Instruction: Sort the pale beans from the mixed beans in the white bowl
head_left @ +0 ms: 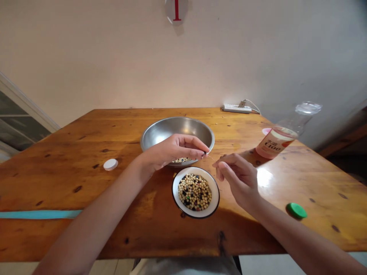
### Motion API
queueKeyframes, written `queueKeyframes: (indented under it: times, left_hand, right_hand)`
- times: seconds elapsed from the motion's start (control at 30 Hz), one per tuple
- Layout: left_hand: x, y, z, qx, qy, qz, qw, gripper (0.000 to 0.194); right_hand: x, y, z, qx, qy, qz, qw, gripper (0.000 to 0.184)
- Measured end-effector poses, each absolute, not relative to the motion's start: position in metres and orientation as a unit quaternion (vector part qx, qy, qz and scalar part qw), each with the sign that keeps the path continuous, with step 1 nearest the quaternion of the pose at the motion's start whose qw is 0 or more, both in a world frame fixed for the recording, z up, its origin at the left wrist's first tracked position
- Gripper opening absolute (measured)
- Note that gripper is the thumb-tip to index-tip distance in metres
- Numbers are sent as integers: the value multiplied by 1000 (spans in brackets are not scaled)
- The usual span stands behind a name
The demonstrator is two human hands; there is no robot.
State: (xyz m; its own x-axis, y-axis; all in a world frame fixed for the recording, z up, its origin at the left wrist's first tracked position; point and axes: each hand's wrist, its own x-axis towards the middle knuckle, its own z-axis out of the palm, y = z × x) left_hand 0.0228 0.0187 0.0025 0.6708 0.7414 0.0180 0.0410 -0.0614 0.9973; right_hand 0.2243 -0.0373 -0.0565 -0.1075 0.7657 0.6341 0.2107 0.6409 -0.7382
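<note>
Between the thumb and forefinger of my left hand [181, 148] is a small dark bead [205, 153]. A thin thread [211, 157] runs from it toward my right hand [236, 173], whose fingertips are pinched at its other end. Both hands hover above the near side of the table. Just below them sits a white bowl with a dark rim [214, 193], holding many cream, black and a few coloured beads [195, 191]. Behind my left hand stands a wide steel basin [177, 124], partly hidden by the hand, with more beads at its bottom.
On the right stand a clear bottle with a pink label [273, 143] and a green cap [296, 211]. A white lid [110, 164] and a turquoise strip [40, 214] lie left on the wooden table [71, 152]. At the back edge is a power strip [236, 108].
</note>
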Motion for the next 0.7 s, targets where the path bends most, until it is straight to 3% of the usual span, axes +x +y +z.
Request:
queueKeyframes:
  times: [0.33, 0.47, 0.7]
  left_hand:
    - [27, 10, 7, 707, 263, 227, 615, 9]
    - [26, 10, 9, 742, 266, 231, 570, 7]
    - [21, 10, 17, 847, 284, 228, 386, 10]
  right_hand:
    - [219, -37, -52, -328, -740, 231, 540, 20]
    - [217, -36, -55, -303, -725, 338, 518, 19]
    - [214, -25, -64, -310, -595, 521, 528, 19]
